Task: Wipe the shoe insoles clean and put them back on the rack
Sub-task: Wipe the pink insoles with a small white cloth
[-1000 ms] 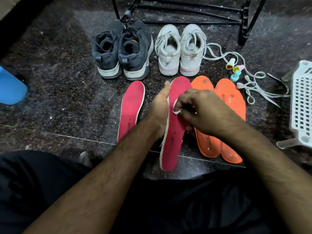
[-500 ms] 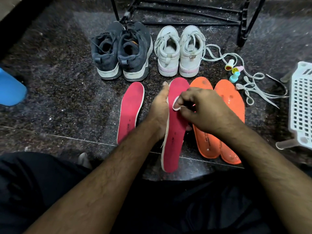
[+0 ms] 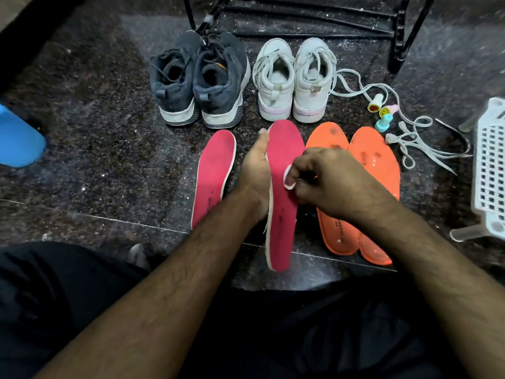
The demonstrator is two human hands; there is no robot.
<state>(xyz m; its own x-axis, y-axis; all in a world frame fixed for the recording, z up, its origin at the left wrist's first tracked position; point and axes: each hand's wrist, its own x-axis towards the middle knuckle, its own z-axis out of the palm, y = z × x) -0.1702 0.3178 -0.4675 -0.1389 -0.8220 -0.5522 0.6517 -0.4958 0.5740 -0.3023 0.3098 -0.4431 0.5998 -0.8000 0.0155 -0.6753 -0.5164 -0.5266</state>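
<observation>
My left hand (image 3: 255,173) grips the pink insole (image 3: 281,192), right hand (image 3: 325,181) pinching a white wipe (image 3: 288,179) on it; three insoles wait, none racked.

A home floor, by the look of it, likely an entryway: dark speckled stone tiles (image 3: 90,127), a black metal shoe rack (image 3: 400,31) at the top, dark sneakers (image 3: 199,80) and white sneakers (image 3: 293,80) lined up before it, a white plastic basket (image 3: 490,165) at the right.

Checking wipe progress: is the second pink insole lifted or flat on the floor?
Flat on the floor. That pink insole lies beside the left hand, untouched, top side up.
</observation>
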